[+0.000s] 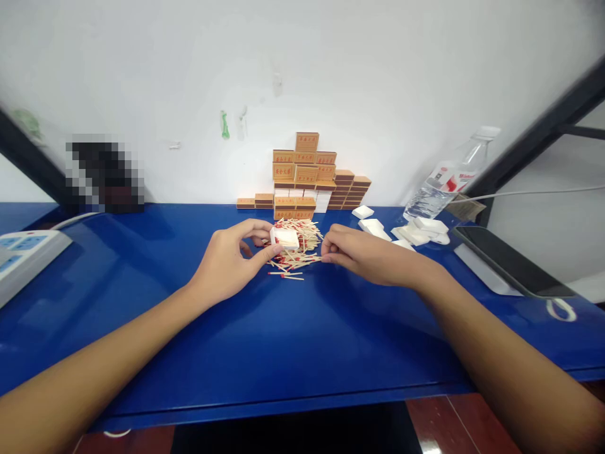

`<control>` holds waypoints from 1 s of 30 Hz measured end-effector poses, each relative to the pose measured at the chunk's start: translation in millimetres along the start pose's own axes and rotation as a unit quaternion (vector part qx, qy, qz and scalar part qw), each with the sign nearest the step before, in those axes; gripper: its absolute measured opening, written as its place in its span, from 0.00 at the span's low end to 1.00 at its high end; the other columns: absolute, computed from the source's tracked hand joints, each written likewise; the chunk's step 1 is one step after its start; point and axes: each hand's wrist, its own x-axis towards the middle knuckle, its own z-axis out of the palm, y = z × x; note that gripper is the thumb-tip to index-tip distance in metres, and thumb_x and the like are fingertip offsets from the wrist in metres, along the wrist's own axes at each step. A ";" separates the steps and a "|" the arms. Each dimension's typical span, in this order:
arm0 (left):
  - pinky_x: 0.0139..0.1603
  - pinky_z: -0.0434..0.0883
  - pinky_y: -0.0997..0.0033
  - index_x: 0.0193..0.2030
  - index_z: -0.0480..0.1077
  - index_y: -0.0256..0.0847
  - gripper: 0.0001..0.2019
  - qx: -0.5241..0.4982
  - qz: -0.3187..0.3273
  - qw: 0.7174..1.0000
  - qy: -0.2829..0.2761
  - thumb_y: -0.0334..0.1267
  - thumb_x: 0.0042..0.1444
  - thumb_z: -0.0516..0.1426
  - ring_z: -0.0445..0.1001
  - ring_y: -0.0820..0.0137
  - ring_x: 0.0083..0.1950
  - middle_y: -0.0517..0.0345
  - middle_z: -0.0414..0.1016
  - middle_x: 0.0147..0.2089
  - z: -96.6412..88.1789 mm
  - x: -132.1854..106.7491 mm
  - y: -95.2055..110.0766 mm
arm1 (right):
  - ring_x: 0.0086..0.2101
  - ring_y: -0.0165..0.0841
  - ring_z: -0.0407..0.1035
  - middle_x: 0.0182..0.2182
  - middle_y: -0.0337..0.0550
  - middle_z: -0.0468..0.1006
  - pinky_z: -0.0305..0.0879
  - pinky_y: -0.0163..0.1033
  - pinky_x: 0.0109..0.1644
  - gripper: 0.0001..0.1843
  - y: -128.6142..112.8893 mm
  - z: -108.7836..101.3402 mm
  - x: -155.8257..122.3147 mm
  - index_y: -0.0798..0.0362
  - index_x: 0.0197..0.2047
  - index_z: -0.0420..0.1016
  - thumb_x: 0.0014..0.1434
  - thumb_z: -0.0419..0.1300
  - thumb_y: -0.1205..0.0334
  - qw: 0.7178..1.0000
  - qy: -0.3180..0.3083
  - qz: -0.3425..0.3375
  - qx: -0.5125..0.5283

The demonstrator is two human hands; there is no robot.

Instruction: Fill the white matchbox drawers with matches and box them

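Left end of the blue worktop [293, 340]: power strip [35, 255], cut off by the frame. Dark object [106, 173] by the back edge, pixelated, can't identify.

Left hand [229, 258], mid-worktop nearer the back edge: thumb in front, fingers behind, pinching a small white tray [289, 234]. Tray is over the left part of the match heap, open face toward the camera, a few sticks inside; count not readable. Likely card: very light, stiffish, easily crushed. Best held lightly by the side walls, opening kept free. Grip behind the tray mostly hidden.

Match heap [308, 239]: tangled, red heads pointing different ways, some sticks loose on the front side. Sticks look thin, light, snappable, prone to rolling; take by the plain wooden end. Tray and fingers cover part of the heap.

Behind, stacked matchboxes [283, 171] along the back edge; lowest middle ones partly blocked.

Right hand [366, 252], at the heap's right side: thumb and finger tips pressed together beside stick ends; can't tell if a match is pinched.

Further right: spare white trays [375, 228], overlapping; bottle [442, 180] near the back right corner; phone [513, 260] by the right edge.
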 end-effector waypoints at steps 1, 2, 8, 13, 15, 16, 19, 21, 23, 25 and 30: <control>0.37 0.75 0.69 0.51 0.78 0.43 0.16 0.002 -0.003 1.000 -0.004 0.47 0.60 0.68 0.83 0.64 0.44 0.55 0.86 0.45 -0.1 -0.1 0.0 | 0.39 0.37 0.68 0.42 0.47 0.73 0.64 0.43 0.44 0.08 -0.9 -1.0 -0.4 0.52 0.41 0.72 0.71 0.55 0.60 1.000 0.010 -0.005 -0.002; 0.37 0.75 0.69 0.51 0.78 0.43 0.16 0.003 -0.006 1.000 -0.008 0.47 0.60 0.68 0.83 0.64 0.44 0.55 0.86 0.45 -0.2 -0.2 0.2 | 0.38 0.37 0.68 0.42 0.47 0.73 0.64 0.43 0.44 0.08 -2.0 -1.8 -0.7 0.51 0.41 0.71 0.71 0.55 0.59 1.000 0.021 -0.012 -0.002; 0.37 0.74 0.69 0.51 0.78 0.43 0.16 0.007 -0.005 1.000 -0.018 0.47 0.60 0.68 0.84 0.64 0.46 0.56 0.86 0.46 -0.6 -0.4 0.3 | 0.37 0.37 0.67 0.41 0.46 0.72 0.62 0.42 0.41 0.08 -7.7 -5.0 -1.1 0.51 0.42 0.69 0.72 0.55 0.57 0.994 0.095 -0.048 0.002; 0.39 0.75 0.69 0.54 0.77 0.42 0.18 -0.013 -0.006 0.999 -0.036 0.47 0.60 0.68 0.84 0.65 0.45 0.55 0.87 0.47 1.4 -1.3 0.9 | 0.38 0.36 0.68 0.43 0.46 0.71 0.63 0.41 0.42 0.04 -9.1 -1.4 0.4 0.50 0.44 0.69 0.72 0.56 0.60 0.987 0.145 -0.068 -0.019; 0.40 0.76 0.68 0.54 0.77 0.41 0.19 -0.033 -0.007 0.999 -0.043 0.47 0.60 0.68 0.84 0.65 0.45 0.55 0.86 0.48 3.0 -2.6 2.8 | 0.37 0.36 0.68 0.44 0.46 0.71 0.63 0.41 0.42 0.03 -10.8 2.5 1.3 0.51 0.44 0.69 0.72 0.56 0.62 0.986 0.152 -0.071 -0.025; 0.40 0.76 0.68 0.53 0.77 0.41 0.18 -0.043 -0.007 0.998 -0.043 0.47 0.60 0.68 0.83 0.66 0.45 0.55 0.86 0.48 3.8 -3.4 4.2 | 0.37 0.36 0.68 0.44 0.46 0.71 0.63 0.41 0.42 0.03 -12.2 4.6 1.7 0.51 0.44 0.68 0.72 0.56 0.62 0.986 0.150 -0.073 -0.028; 0.41 0.77 0.69 0.52 0.77 0.41 0.17 -0.069 -0.011 0.996 -0.051 0.45 0.59 0.69 0.83 0.67 0.42 0.56 0.86 0.46 5.5 -5.9 8.7 | 0.38 0.37 0.69 0.46 0.47 0.71 0.64 0.42 0.42 0.02 -18.2 9.9 2.4 0.51 0.46 0.68 0.73 0.55 0.63 0.987 0.136 -0.081 -0.039; 0.40 0.77 0.69 0.51 0.77 0.41 0.17 -0.082 -0.015 0.995 -0.056 0.45 0.59 0.69 0.82 0.68 0.40 0.56 0.86 0.45 5.7 -6.9 10.7 | 0.39 0.38 0.69 0.46 0.48 0.71 0.64 0.42 0.42 0.02 -22.2 11.5 2.4 0.51 0.46 0.68 0.73 0.56 0.64 0.986 0.134 -0.088 -0.047; 0.40 0.77 0.69 0.51 0.77 0.41 0.17 -0.090 -0.019 0.994 -0.057 0.46 0.59 0.68 0.82 0.68 0.40 0.55 0.86 0.45 5.7 -6.9 11.3 | 0.39 0.37 0.69 0.46 0.48 0.71 0.64 0.41 0.42 0.01 -25.1 11.6 2.3 0.52 0.47 0.68 0.72 0.56 0.64 0.985 0.140 -0.093 -0.050; 0.39 0.77 0.69 0.50 0.78 0.41 0.17 -0.096 -0.024 0.994 -0.054 0.47 0.58 0.69 0.82 0.67 0.40 0.54 0.86 0.45 5.8 -6.4 10.3 | 0.39 0.37 0.69 0.46 0.48 0.72 0.64 0.41 0.42 0.01 -26.4 10.8 2.2 0.51 0.47 0.68 0.72 0.57 0.65 0.983 0.146 -0.099 -0.048; 0.38 0.77 0.69 0.50 0.78 0.40 0.18 -0.099 -0.035 0.993 -0.050 0.47 0.57 0.69 0.83 0.66 0.42 0.53 0.86 0.45 5.9 -5.4 6.6 | 0.40 0.37 0.69 0.46 0.48 0.72 0.64 0.40 0.43 0.01 -24.9 9.7 2.4 0.51 0.46 0.68 0.72 0.56 0.66 0.984 0.146 -0.100 -0.035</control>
